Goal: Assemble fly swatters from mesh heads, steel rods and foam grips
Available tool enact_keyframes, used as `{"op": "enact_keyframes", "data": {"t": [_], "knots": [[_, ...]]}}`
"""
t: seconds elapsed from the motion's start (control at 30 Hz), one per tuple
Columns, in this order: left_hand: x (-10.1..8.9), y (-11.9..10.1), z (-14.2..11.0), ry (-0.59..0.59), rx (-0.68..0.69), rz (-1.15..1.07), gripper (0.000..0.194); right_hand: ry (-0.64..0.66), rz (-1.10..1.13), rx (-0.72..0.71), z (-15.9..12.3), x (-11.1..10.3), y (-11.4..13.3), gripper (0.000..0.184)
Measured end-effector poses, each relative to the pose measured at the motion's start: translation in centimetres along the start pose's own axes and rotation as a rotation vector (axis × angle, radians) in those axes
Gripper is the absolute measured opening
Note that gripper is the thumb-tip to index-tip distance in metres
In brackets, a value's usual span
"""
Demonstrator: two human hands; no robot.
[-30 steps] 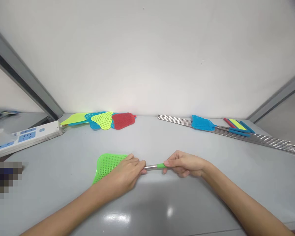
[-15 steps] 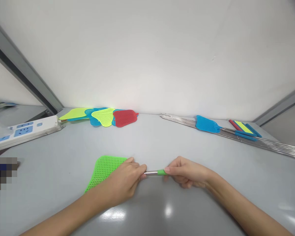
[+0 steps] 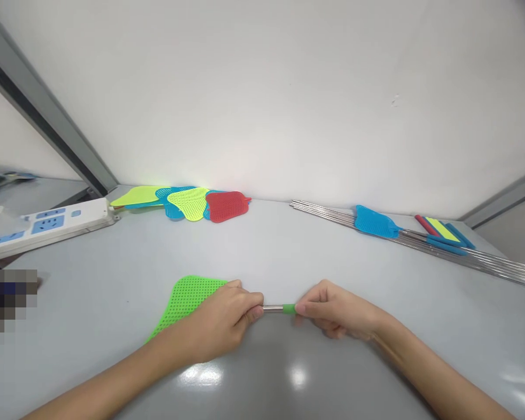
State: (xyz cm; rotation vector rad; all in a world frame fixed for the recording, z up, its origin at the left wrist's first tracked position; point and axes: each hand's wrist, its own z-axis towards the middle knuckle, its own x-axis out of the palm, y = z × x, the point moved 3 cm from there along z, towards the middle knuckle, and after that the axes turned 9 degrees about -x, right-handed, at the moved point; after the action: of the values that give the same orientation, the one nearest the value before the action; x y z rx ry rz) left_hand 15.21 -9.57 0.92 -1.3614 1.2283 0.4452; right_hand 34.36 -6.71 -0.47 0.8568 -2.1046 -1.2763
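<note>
A bright green plastic fly swatter head (image 3: 186, 304) lies flat on the grey table (image 3: 262, 251), its mesh partly under my left hand (image 3: 216, 321). That hand is closed around a thin steel rod (image 3: 273, 308) close to the swatter head. The rod runs across to my right hand (image 3: 336, 309), whose fingertips pinch a short green sleeve (image 3: 289, 308) on it. Only a short stretch of steel shows between my hands. The part of the rod inside my left hand is hidden.
A white power strip (image 3: 48, 224) lies at the left. At the back stand overlapping swatter heads, one red (image 3: 226, 206). Back right lie long steel rods (image 3: 420, 248), a blue swatter head (image 3: 375, 222) and coloured sleeves (image 3: 446, 238). A white wall rises behind.
My hands have drawn slightly closer, and less steel shows between them. The green sleeve looks shorter between my fingers. The whole view has tilted, with the back objects shifting right and up.
</note>
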Motion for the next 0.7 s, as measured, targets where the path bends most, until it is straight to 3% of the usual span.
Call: {"op": "enact_keyframes", "data": {"t": [0.2, 0.47, 0.7], "knots": [[-0.7, -0.3, 0.1, -0.083, 0.109, 0.085, 0.028, 0.003, -0.085, -0.066, -0.1, 0.0, 0.3, 0.033], [-1.2, -1.4, -0.3, -0.108, 0.198, 0.129, 0.025, 0.113, -0.140, -0.048, -0.9, 0.3, 1.1, 0.036], [-0.8, -1.8, -0.5, -0.092, 0.233, 0.178, 0.021, 0.075, -0.032, 0.085, -0.9, 0.8, 0.2, 0.028]]}}
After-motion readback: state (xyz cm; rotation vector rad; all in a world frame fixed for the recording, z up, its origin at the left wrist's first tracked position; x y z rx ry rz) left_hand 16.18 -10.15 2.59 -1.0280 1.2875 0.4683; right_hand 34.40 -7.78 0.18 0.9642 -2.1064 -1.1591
